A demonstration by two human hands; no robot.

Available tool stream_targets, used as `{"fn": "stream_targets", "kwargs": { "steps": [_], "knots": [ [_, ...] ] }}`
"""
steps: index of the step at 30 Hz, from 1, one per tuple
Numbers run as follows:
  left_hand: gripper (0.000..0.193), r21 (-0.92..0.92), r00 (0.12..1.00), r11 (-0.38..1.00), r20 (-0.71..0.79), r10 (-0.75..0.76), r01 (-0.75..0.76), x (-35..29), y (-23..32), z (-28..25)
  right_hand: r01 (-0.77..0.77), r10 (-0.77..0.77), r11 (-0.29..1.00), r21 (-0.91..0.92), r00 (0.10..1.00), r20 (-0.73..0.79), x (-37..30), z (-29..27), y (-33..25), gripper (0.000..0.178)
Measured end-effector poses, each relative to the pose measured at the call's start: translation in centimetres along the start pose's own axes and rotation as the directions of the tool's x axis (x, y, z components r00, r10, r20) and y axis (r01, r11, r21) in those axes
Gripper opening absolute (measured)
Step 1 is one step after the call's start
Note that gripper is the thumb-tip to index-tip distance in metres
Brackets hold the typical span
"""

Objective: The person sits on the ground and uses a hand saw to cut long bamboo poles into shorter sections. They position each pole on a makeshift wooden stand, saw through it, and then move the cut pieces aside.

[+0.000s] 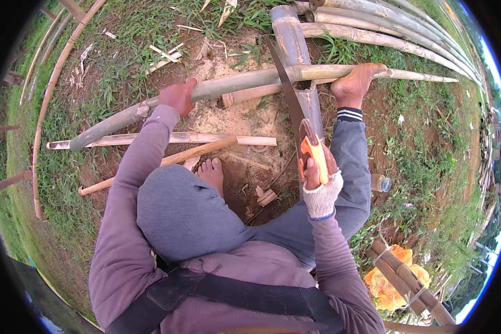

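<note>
Curling around the orange handle (317, 153) of the saw (295, 108), the right hand (320, 181) wears a pale glove (324, 200). The blade (280, 61) crosses the bamboo pole (234, 83) where that lies over a thick log (289, 36); whether the teeth bite, I cannot tell. The left hand (178, 97) is wrapped around the pole well left of the blade, and the bare right foot (352, 84) rests on it just right of the log. That foot looks most at risk: a blade skipping off the smooth, round pole could catch it. If the foot slips, the pole could roll and twist the blade. Poor support from the left hand might let the long left end sag and split.
</note>
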State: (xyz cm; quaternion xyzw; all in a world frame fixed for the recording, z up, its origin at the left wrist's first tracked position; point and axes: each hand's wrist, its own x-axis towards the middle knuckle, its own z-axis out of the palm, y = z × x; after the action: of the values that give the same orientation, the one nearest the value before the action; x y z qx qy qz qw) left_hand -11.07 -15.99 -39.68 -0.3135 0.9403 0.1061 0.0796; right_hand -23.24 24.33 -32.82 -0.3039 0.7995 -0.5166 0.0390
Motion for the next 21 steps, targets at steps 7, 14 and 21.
{"fn": "stream_targets", "kwargs": {
  "steps": [7, 14, 21],
  "knots": [
    [0.043, 0.010, 1.000, 1.000, 0.011, -0.012, 0.012, -0.3, 0.2, 0.8, -0.126, 0.126, 0.991, 0.041, 0.992, 0.005, -0.8, 0.0, -0.4, 0.055],
    [0.040, 0.022, 0.999, 1.000, -0.036, -0.013, 0.014, -0.7, -0.3, 0.3, 0.090, -0.090, 0.996, -0.006, 0.995, -0.032, 6.0, 4.4, -0.9, 0.034],
    [0.035, 0.015, 0.997, 0.999, -0.071, -0.035, 0.036, -1.8, -2.1, 2.3, -0.195, 0.177, 0.976, 0.095, 0.969, 0.170, -5.8, -3.1, -0.2, 0.060]
  ]
}}
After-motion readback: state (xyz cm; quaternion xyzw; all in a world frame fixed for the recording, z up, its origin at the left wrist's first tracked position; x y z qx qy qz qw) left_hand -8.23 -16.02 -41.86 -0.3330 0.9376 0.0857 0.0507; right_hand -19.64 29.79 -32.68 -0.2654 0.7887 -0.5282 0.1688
